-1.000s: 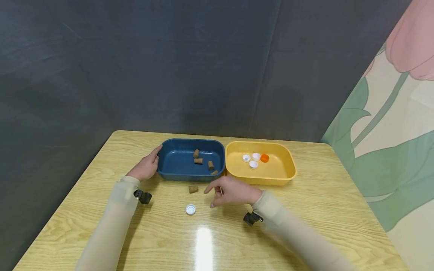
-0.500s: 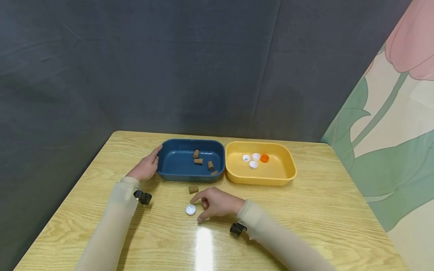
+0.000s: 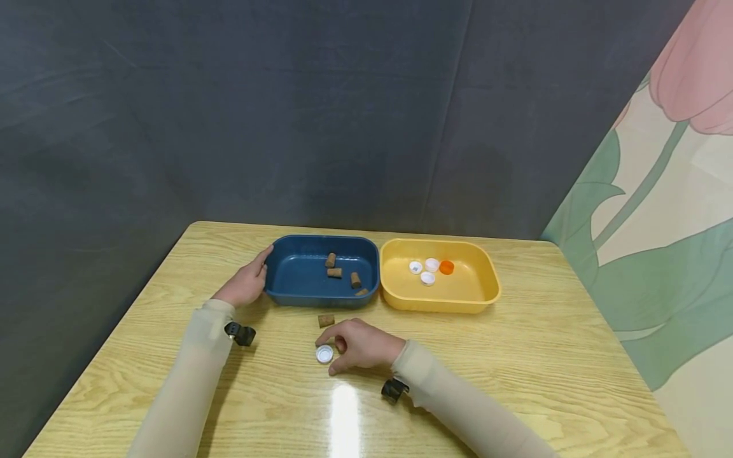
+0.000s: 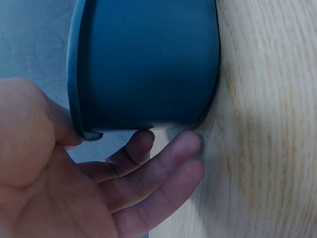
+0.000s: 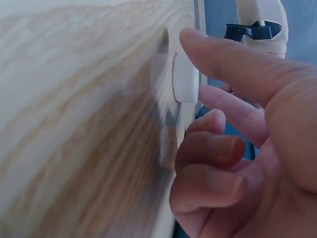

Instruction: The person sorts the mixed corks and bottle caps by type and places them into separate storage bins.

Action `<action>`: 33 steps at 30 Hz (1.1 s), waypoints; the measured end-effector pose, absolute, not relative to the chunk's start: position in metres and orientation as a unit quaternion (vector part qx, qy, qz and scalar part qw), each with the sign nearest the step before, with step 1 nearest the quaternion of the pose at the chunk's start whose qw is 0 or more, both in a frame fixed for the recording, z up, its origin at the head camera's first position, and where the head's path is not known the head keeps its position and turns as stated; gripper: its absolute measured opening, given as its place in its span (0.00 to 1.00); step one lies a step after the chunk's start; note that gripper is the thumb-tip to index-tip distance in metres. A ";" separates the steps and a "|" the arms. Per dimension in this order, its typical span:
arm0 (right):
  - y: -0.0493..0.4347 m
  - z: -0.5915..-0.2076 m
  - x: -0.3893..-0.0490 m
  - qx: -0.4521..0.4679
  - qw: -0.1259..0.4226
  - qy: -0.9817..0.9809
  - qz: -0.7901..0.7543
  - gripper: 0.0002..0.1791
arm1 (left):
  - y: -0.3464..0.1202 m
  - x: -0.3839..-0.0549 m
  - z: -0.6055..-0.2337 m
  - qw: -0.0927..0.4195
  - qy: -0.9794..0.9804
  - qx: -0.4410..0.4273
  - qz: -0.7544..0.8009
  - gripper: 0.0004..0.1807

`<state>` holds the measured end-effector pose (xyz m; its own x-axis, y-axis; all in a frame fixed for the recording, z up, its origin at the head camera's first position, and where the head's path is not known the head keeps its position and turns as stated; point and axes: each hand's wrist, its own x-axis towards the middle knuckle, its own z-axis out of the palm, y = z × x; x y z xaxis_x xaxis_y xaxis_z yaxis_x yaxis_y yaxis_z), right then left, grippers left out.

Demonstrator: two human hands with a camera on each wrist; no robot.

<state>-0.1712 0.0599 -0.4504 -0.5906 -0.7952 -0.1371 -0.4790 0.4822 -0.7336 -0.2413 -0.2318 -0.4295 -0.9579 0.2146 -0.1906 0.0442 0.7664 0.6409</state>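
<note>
My left hand (image 3: 243, 284) holds the left end of a blue plastic bin (image 3: 321, 300). In the left wrist view its fingers (image 4: 171, 153) lie against the outer end wall, while the thumb is hidden beyond the rim. My right hand (image 3: 363, 345) is low over the table, thumb and index finger on opposite sides of a white bottle cap (image 3: 324, 354). The right wrist view shows this cap (image 5: 185, 78) at the table surface between thumb and index, the other fingers curled. Just behind it, a cork (image 3: 326, 320) lies in front of the blue bin.
Several corks (image 3: 335, 273) lie in the blue bin. Against its right end stands a yellow bin (image 3: 441, 306) with several white caps (image 3: 427, 278) and an orange cap (image 3: 446, 267). A dark curtain (image 3: 343, 114) hangs behind the wooden table (image 3: 550, 343).
My right hand has moved left and toward me from beside the bins to the white bottle cap, and its thumb and index have come around it. The cap has shifted slightly right. The left hand stays put.
</note>
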 end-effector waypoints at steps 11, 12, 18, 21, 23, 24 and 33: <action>0.058 -0.452 -0.173 -0.381 0.225 0.839 -0.316 0.23 | -0.232 -0.241 -0.429 0.128 0.931 0.068 0.336 0.30; 0.058 -0.452 -0.173 -0.382 0.224 0.839 -0.315 0.22 | -0.232 -0.241 -0.429 0.128 0.930 0.068 0.336 0.30; 0.056 -0.455 -0.173 -0.386 0.210 0.840 -0.318 0.18 | -0.232 -0.241 -0.429 0.128 0.930 0.071 0.337 0.30; 0.055 -0.456 -0.173 -0.386 0.205 0.839 -0.324 0.17 | -0.233 -0.241 -0.429 0.128 0.929 0.071 0.341 0.30; 0.055 -0.456 -0.173 -0.385 0.203 0.838 -0.328 0.16 | -0.232 -0.241 -0.429 0.128 0.928 0.070 0.343 0.30; 0.055 -0.456 -0.173 -0.385 0.203 0.838 -0.328 0.16 | -0.232 -0.241 -0.429 0.129 0.928 0.070 0.343 0.30; 0.064 -0.453 -0.172 -0.368 0.216 0.836 -0.344 0.15 | -0.231 -0.241 -0.429 0.126 0.931 0.075 0.335 0.30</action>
